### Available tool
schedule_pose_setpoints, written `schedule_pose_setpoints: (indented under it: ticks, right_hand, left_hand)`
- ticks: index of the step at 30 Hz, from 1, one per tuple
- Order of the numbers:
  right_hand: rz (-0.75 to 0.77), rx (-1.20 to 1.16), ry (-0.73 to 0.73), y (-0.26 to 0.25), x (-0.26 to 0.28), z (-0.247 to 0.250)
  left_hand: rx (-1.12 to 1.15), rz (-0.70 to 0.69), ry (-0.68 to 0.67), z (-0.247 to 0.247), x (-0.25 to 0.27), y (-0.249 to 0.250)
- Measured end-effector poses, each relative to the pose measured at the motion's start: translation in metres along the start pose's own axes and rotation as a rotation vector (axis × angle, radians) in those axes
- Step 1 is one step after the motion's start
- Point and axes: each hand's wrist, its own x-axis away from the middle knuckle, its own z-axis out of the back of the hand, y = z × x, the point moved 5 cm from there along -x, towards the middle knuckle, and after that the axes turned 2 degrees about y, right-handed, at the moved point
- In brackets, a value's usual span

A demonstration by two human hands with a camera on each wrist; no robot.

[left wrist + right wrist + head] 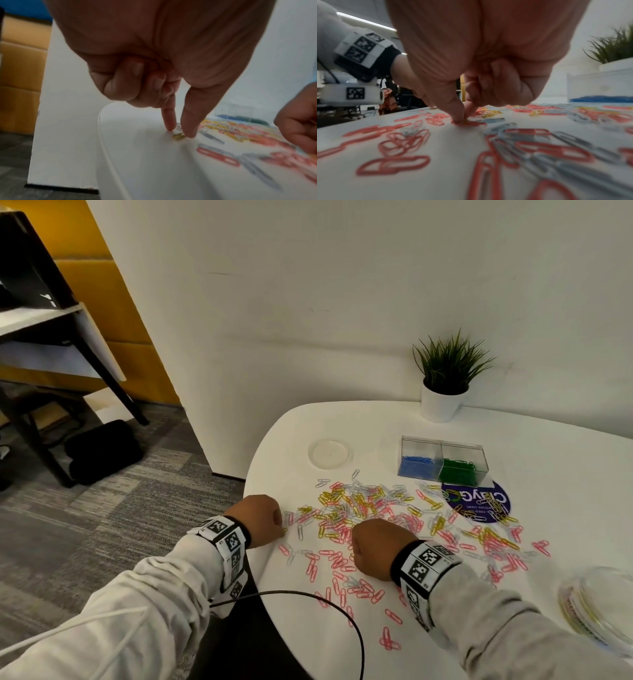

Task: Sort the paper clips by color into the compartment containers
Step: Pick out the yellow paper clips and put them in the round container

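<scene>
Left-wrist-only pinch: yellow clip (178,135)

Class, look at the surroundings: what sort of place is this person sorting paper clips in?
Probably an office or shared workspace: a rounded white table against a plain wall, grey patterned carpet tiles, a small potted green plant, and dark office chairs behind.

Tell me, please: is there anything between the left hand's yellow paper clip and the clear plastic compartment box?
Yes. The left hand pinches a yellow paper clip near the white table's edge. Between it and the clear plastic compartment box lies the heap of mixed paper clips on the table. Carried above the heap, nothing visible blocks the way.
</scene>
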Motion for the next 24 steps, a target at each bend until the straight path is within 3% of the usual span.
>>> schedule_pose_setpoints:
  ticks: [9, 13, 17, 20, 24]
  right_hand:
    - [-0.074, -0.112, -0.074, 0.011, 0.002, -0.001]
    - [-0.078, -0.248, -0.001, 0.024, 0.007, 0.005]
    - [-0.065, -0.233, 0.060, 0.029, 0.008, 0.008]
    - [-0.067, -0.205, 0.047, 0.024, 0.006, 0.003]
    - [-0.042, -0.149, 0.032, 0.018, 0.005, 0.003]
  left_hand:
    - [-0.186, -0.010, -0.052, -0.011, 0.004, 0.013]
    - [0.082, 0.077, -0.051, -0.003, 0.002, 0.008]
    - [0.585, 0.202, 0.006, 0.005, 0.001, 0.004]
    - [0.865, 0.203, -0.150, -0.005, 0.003, 0.020]
    - [0.599, 0.010, -0.082, -0.009, 0.002, 0.040]
